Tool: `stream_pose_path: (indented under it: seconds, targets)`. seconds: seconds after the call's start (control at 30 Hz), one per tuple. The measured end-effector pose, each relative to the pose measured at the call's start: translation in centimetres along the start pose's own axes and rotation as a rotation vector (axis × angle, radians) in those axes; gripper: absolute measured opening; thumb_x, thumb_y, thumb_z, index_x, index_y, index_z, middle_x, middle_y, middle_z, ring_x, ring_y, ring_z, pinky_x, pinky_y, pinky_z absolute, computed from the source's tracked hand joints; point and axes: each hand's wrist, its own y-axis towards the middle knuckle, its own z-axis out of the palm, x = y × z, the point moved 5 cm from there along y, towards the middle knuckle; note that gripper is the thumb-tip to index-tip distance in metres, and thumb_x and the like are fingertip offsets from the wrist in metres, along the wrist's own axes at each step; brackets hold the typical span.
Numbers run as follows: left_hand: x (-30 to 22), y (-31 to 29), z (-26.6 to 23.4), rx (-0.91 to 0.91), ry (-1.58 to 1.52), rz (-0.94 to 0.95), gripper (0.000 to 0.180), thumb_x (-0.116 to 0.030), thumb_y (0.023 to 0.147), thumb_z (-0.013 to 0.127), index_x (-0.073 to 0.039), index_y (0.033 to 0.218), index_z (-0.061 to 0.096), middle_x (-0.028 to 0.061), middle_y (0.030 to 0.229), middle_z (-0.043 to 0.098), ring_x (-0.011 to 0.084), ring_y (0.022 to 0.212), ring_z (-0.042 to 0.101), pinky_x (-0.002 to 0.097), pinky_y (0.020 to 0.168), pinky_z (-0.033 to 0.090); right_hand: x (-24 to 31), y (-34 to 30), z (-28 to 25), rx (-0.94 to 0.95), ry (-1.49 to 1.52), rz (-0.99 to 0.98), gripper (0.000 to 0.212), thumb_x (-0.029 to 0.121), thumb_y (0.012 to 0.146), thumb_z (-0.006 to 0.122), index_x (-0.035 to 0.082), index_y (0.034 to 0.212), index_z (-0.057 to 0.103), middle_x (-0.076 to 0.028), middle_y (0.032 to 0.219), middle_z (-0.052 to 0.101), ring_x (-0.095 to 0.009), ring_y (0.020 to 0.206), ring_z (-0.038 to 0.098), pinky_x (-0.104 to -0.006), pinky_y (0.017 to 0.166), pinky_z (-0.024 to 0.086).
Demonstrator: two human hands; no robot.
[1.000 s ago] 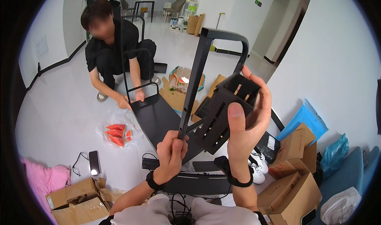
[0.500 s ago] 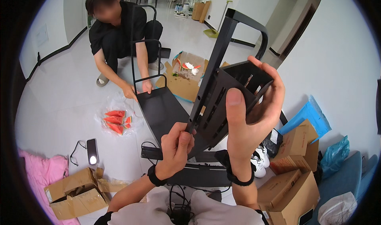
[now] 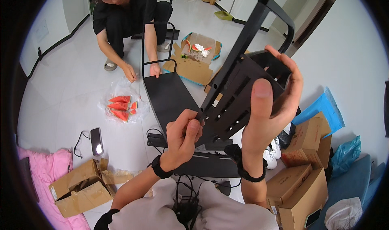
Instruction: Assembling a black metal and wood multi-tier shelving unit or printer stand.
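A black metal rack frame [image 3: 239, 51] with a curved top bar is held tilted in front of me. Fixed to it is a slotted black metal holder [image 3: 231, 102]. Around the holder's open end wraps my right hand [image 3: 272, 108], thumb across the near face and fingers on the far side. My left hand [image 3: 183, 134] pinches the frame's lower end, its fingers covering what lies between them. Beyond it a black metal shelf [image 3: 168, 92] with looped side rails [image 3: 159, 24] slants across the floor. A co-worker's hand [image 3: 155, 70] rests at its far end.
Watermelon slices [image 3: 120, 106] lie on a plastic bag at left, near a phone [image 3: 96, 141]. Opened cardboard [image 3: 188, 70] carries rinds and tissues. Cardboard boxes [image 3: 302, 149] and white shoes [image 3: 270, 156] stand at right; a torn box [image 3: 81, 187] and pink cloth [image 3: 50, 165] lie at lower left.
The co-worker's other hand has left the shelf and hovers beside the watermelon bag. The held frame sits slightly further right in view, both my hands keeping their grip. My view has shifted.
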Motion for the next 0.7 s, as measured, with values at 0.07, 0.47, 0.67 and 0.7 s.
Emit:
stream_pose_path:
  seconds: [0.07, 0.47, 0.67, 0.7]
  targets:
    - [0.5, -0.4, 0.0, 0.000, -0.013, -0.031, 0.027, -0.022, 0.103, 0.047, 0.001, 0.090, 0.054, -0.0003, 0.056, 0.047, 0.0038, 0.047, 0.038, 0.0208, 0.045, 0.028, -0.9, -0.4, -0.4, -0.064, 0.240, 0.162, 0.069, 0.010, 0.077, 0.076, -0.002, 0.132, 0.036, -0.017, 0.129, 0.050, -0.018, 0.105, 0.057, -0.0283, 0.089, 0.048]
    - [3.4, -4.2, -1.6, -0.025, 0.036, -0.157, 0.039, -0.006, 0.084, 0.064, -0.001, 0.115, 0.041, 0.0009, 0.069, 0.055, 0.0035, 0.055, 0.041, 0.0177, 0.053, 0.033, -2.9, -5.1, -1.8, -0.052, -0.130, 0.078, 0.083, 0.028, 0.065, 0.084, -0.004, 0.129, 0.043, -0.015, 0.125, 0.041, -0.025, 0.113, 0.045, -0.0352, 0.095, 0.039]
    - [2.9, -4.4, -1.2, -0.048, 0.080, -0.071, 0.075, -0.020, 0.068, 0.082, 0.000, 0.125, 0.038, 0.0010, 0.076, 0.062, 0.0030, 0.056, 0.048, 0.0172, 0.051, 0.036, -2.8, -7.6, -1.2, -0.075, -0.075, 0.145, 0.095, 0.019, 0.055, 0.089, -0.002, 0.129, 0.033, -0.016, 0.122, 0.037, -0.027, 0.111, 0.043, -0.0365, 0.094, 0.038]
    - [2.6, -4.2, -1.1, -0.018, 0.134, -0.039, 0.077, -0.023, 0.063, 0.085, 0.002, 0.122, 0.042, 0.0014, 0.078, 0.063, 0.0032, 0.057, 0.049, 0.0176, 0.051, 0.037, -2.5, -8.0, -1.1, -0.086, -0.079, 0.137, 0.094, 0.019, 0.055, 0.089, -0.001, 0.128, 0.034, -0.015, 0.121, 0.037, -0.026, 0.111, 0.042, -0.0361, 0.093, 0.038]
